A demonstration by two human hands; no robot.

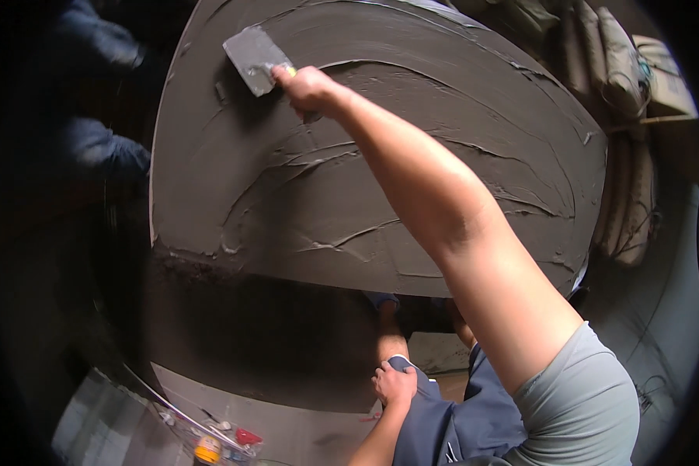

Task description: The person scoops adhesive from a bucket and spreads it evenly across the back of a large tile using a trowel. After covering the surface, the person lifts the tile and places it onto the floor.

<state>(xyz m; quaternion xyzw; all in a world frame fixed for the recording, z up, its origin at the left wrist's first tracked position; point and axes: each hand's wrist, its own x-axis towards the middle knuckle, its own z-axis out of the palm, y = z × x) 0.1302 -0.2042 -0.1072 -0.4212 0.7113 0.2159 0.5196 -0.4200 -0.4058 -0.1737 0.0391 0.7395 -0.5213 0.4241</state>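
My right hand point(311, 92) reaches forward, closed round the handle of a wide putty knife point(248, 56). Its grey, rectangular blade lies against wet-looking dark grey plaster point(210, 171), near the far left part of a large panel. Curved ridges and streaks run through the coating. My left hand point(394, 384) rests on my knee, over blue-grey shorts, with fingers loosely bent and no tool in it.
Long rolled bundles point(620, 58) and a pale box point(664, 81) stand at the far right. At the lower left sit an orange-topped container point(207, 449) and a red item point(247, 436) beside a pale board point(295, 427). Blue cloth shapes point(105, 147) show beyond the panel's left edge.
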